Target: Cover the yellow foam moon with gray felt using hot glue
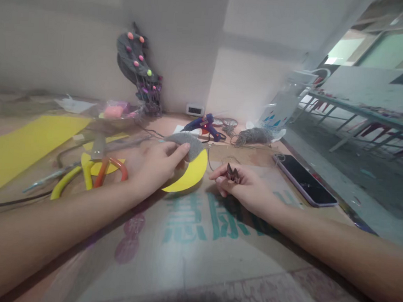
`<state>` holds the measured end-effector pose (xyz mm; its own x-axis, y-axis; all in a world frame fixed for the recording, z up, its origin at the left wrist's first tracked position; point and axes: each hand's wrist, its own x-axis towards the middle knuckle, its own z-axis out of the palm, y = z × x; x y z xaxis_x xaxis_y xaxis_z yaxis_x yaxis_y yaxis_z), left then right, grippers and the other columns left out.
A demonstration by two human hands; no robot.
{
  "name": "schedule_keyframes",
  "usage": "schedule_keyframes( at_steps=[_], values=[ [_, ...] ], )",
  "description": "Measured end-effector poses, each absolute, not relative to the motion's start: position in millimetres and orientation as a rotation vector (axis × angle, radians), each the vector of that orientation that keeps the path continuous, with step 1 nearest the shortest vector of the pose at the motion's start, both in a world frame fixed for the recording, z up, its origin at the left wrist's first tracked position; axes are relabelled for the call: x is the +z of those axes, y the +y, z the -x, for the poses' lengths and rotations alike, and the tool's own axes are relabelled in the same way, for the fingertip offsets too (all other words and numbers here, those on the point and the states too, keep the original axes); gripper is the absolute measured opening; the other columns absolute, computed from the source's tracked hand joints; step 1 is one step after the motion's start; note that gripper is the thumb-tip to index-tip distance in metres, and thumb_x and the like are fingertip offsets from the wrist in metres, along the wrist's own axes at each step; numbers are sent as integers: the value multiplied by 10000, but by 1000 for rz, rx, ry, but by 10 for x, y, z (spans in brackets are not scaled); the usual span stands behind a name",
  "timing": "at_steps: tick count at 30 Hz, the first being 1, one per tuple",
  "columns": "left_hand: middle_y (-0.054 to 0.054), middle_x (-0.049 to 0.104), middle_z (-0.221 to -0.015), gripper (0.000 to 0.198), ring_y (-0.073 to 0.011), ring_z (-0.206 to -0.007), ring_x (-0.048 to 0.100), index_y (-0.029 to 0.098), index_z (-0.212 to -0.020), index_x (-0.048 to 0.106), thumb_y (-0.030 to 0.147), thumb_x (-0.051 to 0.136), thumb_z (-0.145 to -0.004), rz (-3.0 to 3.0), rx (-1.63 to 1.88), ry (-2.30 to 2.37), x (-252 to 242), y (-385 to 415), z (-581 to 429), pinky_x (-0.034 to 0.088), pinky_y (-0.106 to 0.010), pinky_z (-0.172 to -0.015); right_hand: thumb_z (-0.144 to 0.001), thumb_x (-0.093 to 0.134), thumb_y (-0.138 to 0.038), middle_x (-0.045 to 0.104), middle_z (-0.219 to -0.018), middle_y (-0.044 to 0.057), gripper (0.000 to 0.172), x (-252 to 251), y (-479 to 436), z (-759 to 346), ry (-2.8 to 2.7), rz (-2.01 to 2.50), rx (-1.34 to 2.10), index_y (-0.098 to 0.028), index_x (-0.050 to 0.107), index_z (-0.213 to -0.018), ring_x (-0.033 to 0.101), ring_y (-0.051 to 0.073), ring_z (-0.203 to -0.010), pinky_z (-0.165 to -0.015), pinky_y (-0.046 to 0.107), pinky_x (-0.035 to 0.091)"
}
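Observation:
My left hand (156, 159) grips a yellow crescent-shaped cutout (193, 174) just left of the middle. Grey yarn (195, 145) covers its upper part, with the lower part bare yellow. Thumb and fingers press on the yarn-covered end. Lower on the right, my right hand (250, 186) is closed around small dark snips (233, 172); two pointed blades stick up from the fist, and the rest is hidden in the palm. A loose strand of yarn runs between the cutout and the right hand, which are apart.
A blue glue gun (203, 125) and a grey yarn skein (254, 136) lie behind the hands. Right is a phone (306, 181). Yellow-handled (61, 185) and orange-handled tools (102, 171) lie left, near a yellow sheet (22, 152). A decorated grey crescent (133, 61) leans at the wall.

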<state>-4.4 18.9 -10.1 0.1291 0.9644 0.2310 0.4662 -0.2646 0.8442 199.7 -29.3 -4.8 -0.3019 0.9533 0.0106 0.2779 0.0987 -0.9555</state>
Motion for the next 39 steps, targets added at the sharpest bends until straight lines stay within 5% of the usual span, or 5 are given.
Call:
schedule_keyframes(
  at_steps=[13, 21, 28, 32, 39],
  values=[
    [61, 422, -444, 422, -82, -374, 378, 187, -635, 528, 564, 485, -819, -1701, 1052, 1304, -187, 228, 10, 239, -192, -356, -835, 519, -241, 578, -636, -5, 134, -73, -420, -2065, -2086, 1231, 901, -172, 523, -720, 515, 95, -559, -514, 207, 381],
    [33, 484, -497, 426, -100, -455, 441, 181, -607, 539, 546, 486, -820, -1809, 1069, 1323, -175, 207, 7, 289, -192, -397, -792, 460, -42, 679, -839, 27, 445, -101, -441, -2099, -2301, 973, 647, -182, 578, -1198, 595, 97, -678, -630, 215, 466],
    [50, 463, -473, 414, -88, -390, 419, 184, -635, 538, 550, 483, -819, -1770, 1036, 1320, -127, 182, -4, 270, -191, -363, -782, 501, -49, 654, -828, 21, 367, -17, -399, -2127, -2262, 1033, 470, -181, 601, -1110, 575, 103, -694, -626, 209, 441],
    [60, 421, -430, 412, -78, -356, 395, 184, -627, 522, 545, 492, -824, -1731, 1035, 1329, -137, 173, -7, 238, -174, -335, -806, 548, -151, 619, -711, 5, 82, 15, -322, -2137, -2153, 1170, 520, -166, 626, -827, 532, 102, -619, -569, 209, 396],
    [76, 392, -411, 396, -66, -322, 358, 194, -626, 496, 540, 516, -817, -1594, 1039, 1233, -176, 199, -11, 234, -163, -300, -925, 358, -524, 494, -579, -5, 475, 107, -280, -2186, -2041, 1140, 886, -170, 508, -646, 480, 110, -558, -570, 256, 386]
  ],
)
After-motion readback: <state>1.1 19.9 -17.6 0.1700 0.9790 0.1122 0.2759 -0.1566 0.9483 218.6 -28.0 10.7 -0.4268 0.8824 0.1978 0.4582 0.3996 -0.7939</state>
